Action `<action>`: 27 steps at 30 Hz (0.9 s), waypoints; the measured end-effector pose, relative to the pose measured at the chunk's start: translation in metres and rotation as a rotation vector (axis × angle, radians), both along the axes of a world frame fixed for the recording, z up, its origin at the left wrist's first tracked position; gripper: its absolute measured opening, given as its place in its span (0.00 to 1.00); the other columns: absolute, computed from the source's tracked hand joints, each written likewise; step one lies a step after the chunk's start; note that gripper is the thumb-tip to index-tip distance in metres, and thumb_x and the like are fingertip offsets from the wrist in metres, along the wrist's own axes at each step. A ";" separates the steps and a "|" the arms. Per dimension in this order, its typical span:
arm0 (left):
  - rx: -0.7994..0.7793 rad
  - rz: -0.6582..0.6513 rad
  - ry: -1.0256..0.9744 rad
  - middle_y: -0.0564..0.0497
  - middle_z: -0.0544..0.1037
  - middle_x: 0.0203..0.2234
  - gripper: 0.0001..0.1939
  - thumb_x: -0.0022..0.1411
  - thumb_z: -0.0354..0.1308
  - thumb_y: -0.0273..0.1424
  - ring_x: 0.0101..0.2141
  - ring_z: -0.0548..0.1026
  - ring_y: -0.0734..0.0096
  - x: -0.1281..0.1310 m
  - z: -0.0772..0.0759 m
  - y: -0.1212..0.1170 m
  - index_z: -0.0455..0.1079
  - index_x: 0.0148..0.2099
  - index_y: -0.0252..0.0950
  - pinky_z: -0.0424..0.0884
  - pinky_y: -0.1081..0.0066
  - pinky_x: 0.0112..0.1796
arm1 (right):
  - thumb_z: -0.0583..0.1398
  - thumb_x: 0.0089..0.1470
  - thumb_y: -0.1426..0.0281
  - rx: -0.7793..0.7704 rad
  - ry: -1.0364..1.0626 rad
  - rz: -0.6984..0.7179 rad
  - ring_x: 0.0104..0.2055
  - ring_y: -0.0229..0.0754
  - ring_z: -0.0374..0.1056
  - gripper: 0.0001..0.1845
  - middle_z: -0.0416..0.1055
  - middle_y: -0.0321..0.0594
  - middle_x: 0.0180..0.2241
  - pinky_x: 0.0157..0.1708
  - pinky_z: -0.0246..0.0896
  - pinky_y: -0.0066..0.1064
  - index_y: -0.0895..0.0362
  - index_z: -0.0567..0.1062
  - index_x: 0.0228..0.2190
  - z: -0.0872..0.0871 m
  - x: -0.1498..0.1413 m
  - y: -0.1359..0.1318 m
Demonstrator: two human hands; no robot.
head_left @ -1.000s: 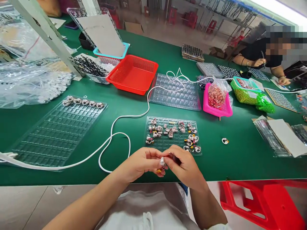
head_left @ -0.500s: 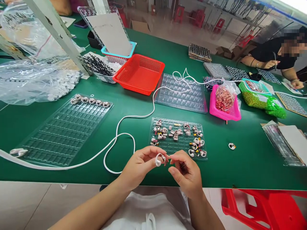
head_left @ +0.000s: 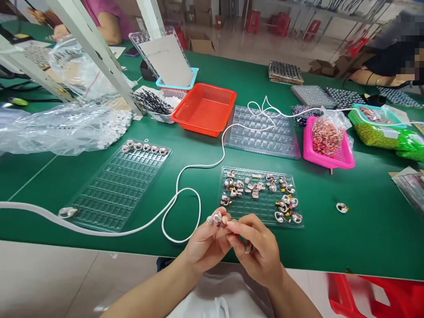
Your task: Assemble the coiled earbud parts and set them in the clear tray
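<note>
My left hand pinches a small silvery earbud-like part at the table's front edge. My right hand is closed right beside it, fingertips touching the same part, with a thin dark tool under its fingers. Just beyond the hands lies a clear blister tray scattered with several similar small parts. A longer clear tray to the left has one row of parts at its far end.
A white cable loops across the green table. Beyond are an orange basket, an empty clear tray, a pink basket with a bag of coils, plastic bags at left, a loose part, and other people at far corners.
The view has shifted, so everything sits further right and lower. My hands have drawn closer together and the part now stands higher between my fingertips.
</note>
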State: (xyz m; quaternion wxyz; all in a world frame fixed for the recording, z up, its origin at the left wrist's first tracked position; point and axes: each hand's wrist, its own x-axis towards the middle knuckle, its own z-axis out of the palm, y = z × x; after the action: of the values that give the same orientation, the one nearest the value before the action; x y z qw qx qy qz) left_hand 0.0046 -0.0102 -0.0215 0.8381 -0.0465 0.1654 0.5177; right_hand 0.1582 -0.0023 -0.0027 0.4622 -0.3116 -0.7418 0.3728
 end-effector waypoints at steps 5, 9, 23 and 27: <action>0.025 -0.004 -0.093 0.60 0.74 0.25 0.15 0.49 0.75 0.25 0.31 0.76 0.79 0.000 -0.003 -0.002 0.75 0.38 0.39 0.73 0.79 0.32 | 0.59 0.59 0.82 0.049 0.004 0.045 0.40 0.42 0.71 0.31 0.72 0.42 0.41 0.39 0.70 0.33 0.47 0.69 0.59 0.001 -0.004 -0.003; 0.022 0.001 -0.056 0.61 0.71 0.24 0.17 0.47 0.76 0.27 0.29 0.74 0.80 -0.001 -0.005 -0.003 0.74 0.37 0.42 0.72 0.81 0.31 | 0.59 0.59 0.81 0.046 -0.006 0.077 0.39 0.43 0.71 0.32 0.72 0.42 0.38 0.38 0.71 0.34 0.46 0.67 0.60 0.001 -0.004 -0.003; -0.079 0.025 -0.050 0.62 0.77 0.27 0.20 0.46 0.77 0.25 0.32 0.78 0.79 0.001 -0.007 -0.005 0.73 0.38 0.41 0.74 0.79 0.34 | 0.59 0.59 0.81 0.043 -0.037 0.003 0.38 0.41 0.70 0.30 0.73 0.41 0.38 0.36 0.70 0.32 0.47 0.68 0.59 -0.003 -0.005 -0.003; -0.080 0.019 -0.031 0.62 0.77 0.28 0.20 0.46 0.77 0.25 0.32 0.79 0.79 0.002 -0.007 -0.005 0.73 0.39 0.41 0.73 0.79 0.33 | 0.59 0.60 0.80 0.042 -0.058 -0.019 0.37 0.41 0.70 0.29 0.73 0.41 0.37 0.33 0.70 0.31 0.46 0.69 0.59 -0.005 -0.005 -0.003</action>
State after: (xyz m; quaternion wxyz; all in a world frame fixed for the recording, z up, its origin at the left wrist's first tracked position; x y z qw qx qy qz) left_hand 0.0063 -0.0154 -0.0288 0.8331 -0.0897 0.1726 0.5177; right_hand 0.1536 -0.0056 -0.0073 0.4504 -0.3195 -0.7596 0.3436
